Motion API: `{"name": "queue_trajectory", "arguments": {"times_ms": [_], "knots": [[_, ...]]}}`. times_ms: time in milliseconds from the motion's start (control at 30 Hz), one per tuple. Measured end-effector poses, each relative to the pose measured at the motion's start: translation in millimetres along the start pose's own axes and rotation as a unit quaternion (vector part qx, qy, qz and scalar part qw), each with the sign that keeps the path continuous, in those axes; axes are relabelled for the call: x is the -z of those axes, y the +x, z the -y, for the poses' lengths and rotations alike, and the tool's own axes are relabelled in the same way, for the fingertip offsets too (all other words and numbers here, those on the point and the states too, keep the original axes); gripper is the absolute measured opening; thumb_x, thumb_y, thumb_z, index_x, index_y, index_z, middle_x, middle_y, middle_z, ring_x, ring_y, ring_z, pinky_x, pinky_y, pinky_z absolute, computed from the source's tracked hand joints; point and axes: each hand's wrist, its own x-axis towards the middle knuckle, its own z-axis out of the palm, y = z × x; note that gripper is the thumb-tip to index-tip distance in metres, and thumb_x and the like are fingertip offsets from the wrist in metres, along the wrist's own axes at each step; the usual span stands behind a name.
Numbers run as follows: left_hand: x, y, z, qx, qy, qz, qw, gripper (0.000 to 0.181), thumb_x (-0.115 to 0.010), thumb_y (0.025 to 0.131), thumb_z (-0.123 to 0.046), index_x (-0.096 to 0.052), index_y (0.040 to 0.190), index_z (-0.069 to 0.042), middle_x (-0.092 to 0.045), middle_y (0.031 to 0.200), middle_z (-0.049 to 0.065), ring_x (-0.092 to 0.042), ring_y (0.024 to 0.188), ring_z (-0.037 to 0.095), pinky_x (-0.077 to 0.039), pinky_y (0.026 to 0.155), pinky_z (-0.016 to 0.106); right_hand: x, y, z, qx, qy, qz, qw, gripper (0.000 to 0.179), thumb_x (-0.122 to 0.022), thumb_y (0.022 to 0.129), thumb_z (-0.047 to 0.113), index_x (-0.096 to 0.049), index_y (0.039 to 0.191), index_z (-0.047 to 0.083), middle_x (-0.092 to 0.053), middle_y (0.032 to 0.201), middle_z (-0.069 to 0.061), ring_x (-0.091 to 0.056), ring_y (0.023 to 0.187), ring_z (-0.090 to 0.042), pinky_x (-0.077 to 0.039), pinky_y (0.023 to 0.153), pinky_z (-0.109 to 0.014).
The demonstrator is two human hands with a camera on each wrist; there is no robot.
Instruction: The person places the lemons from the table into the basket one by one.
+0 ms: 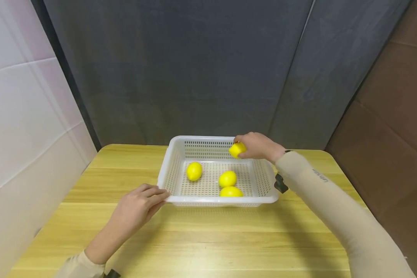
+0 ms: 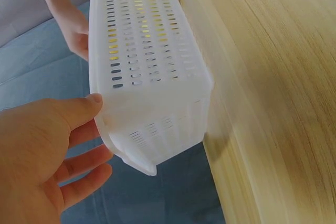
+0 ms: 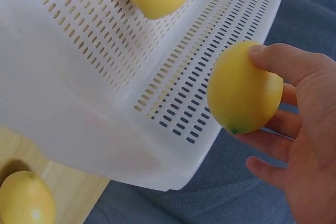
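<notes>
Beige sleeves (image 1: 319,197) are seen nearest, brought in from four and seven o'clock. One lemon (image 1: 237,150) is pinched between thumb and fingers of the right hand (image 1: 258,146), at the one o'clock side of a white basket (image 1: 194,199). That basket's eight o'clock corner is gripped at the rim by the left hand (image 1: 139,204). Inside, a second lemon (image 1: 194,171) is placed toward nine o'clock, and two lemons (image 1: 227,179) are set close together toward five. Another lemon (image 3: 26,199) (shown only by the right wrist camera, at eight o'clock) is left on the wooden table (image 1: 205,239).
</notes>
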Motion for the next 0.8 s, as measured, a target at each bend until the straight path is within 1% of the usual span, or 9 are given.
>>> {"name": "queue_trajectory", "arguments": {"times_ms": [200,367,433,500,567,600,667,733,800], "knots": [[0.4,0.4,-1.2,0.005,0.000,0.003,1.0000,0.034,-0.087,0.069,-0.017,-0.079,0.103,-0.016,-0.077,0.098,-0.003,-0.069,0.087,0.017,-0.061,0.067,0.034,-1.0,2.2,2.3,-0.005,-0.001,-0.002,1.0000,0.047,-0.072,0.087,0.029,-0.061,0.130,0.011,-0.071,0.114,-0.006,-0.059,0.084,-0.020,-0.050,0.078,-0.033],[1.3,0.5,-2.2,0.008,-0.002,0.003,1.0000,0.033,-0.087,0.070,-0.017,-0.079,0.102,-0.015,-0.077,0.097,-0.002,-0.069,0.087,0.017,-0.061,0.066,0.034,-1.8,3.3,2.7,-0.005,0.004,0.000,1.0000,0.047,-0.071,0.088,0.029,-0.061,0.130,0.011,-0.071,0.114,-0.006,-0.059,0.084,-0.020,-0.050,0.077,-0.033],[1.6,0.0,-2.0,0.008,-0.003,0.006,0.9999,0.026,-0.083,0.078,-0.022,-0.079,0.103,-0.016,-0.077,0.098,-0.002,-0.069,0.088,0.017,-0.061,0.067,0.034,-1.9,3.9,3.1,-0.005,0.005,0.000,1.0000,0.046,-0.071,0.088,0.029,-0.061,0.130,0.012,-0.071,0.115,-0.006,-0.059,0.085,-0.020,-0.051,0.078,-0.033],[1.7,-0.6,-1.6,0.008,-0.003,0.008,0.9999,0.022,-0.072,0.090,-0.032,-0.079,0.104,-0.016,-0.077,0.099,-0.002,-0.069,0.088,0.017,-0.061,0.067,0.034,-1.9,4.9,3.9,-0.004,0.005,-0.001,1.0000,0.047,-0.071,0.088,0.030,-0.061,0.130,0.012,-0.071,0.116,-0.006,-0.059,0.086,-0.021,-0.051,0.080,-0.035],[2.1,-0.7,-1.7,0.007,-0.003,0.009,0.9999,0.023,-0.071,0.091,-0.033,-0.079,0.104,-0.017,-0.077,0.100,-0.002,-0.069,0.089,0.017,-0.061,0.067,0.034,-2.5,6.0,4.8,-0.003,0.002,-0.002,1.0000,0.047,-0.070,0.089,0.031,-0.061,0.131,0.012,-0.071,0.117,-0.006,-0.060,0.087,-0.021,-0.052,0.081,-0.035],[2.1,-0.7,-1.6,0.006,-0.002,0.008,0.9999,0.022,-0.071,0.090,-0.033,-0.079,0.104,-0.017,-0.077,0.100,-0.002,-0.069,0.089,0.017,-0.061,0.067,0.034,-2.9,6.5,5.3,-0.003,0.001,-0.003,1.0000,0.047,-0.070,0.089,0.031,-0.061,0.131,0.012,-0.071,0.117,-0.006,-0.060,0.088,-0.021,-0.052,0.082,-0.036],[1.9,-0.5,-1.6,0.005,-0.002,0.004,1.0000,0.023,-0.079,0.083,-0.027,-0.079,0.103,-0.016,-0.077,0.099,-0.002,-0.069,0.088,0.017,-0.061,0.066,0.034,-3.7,7.6,6.4,-0.002,0.000,-0.004,1.0000,0.047,-0.070,0.088,0.031,-0.061,0.131,0.012,-0.071,0.118,-0.005,-0.061,0.088,-0.021,-0.052,0.083,-0.036],[2.2,-0.3,-1.7,0.004,-0.003,0.001,1.0000,0.035,-0.087,0.069,-0.016,-0.079,0.103,-0.016,-0.077,0.098,-0.002,-0.069,0.087,0.017,-0.061,0.066,0.034,-4.6,8.4,7.8,-0.002,-0.001,-0.004,1.0000,0.047,-0.071,0.088,0.031,-0.062,0.131,0.013,-0.071,0.118,-0.005,-0.061,0.089,-0.021,-0.053,0.083,-0.036],[2.4,-0.7,-1.8,0.005,-0.002,0.001,1.0000,0.037,-0.088,0.067,-0.015,-0.079,0.103,-0.016,-0.077,0.098,-0.002,-0.069,0.087,0.017,-0.061,0.066,0.034,-5.3,9.4,9.6,-0.001,0.001,-0.004,1.0000,0.047,-0.070,0.088,0.031,-0.062,0.131,0.013,-0.071,0.119,-0.005,-0.061,0.089,-0.021,-0.053,0.083,-0.036]]}}
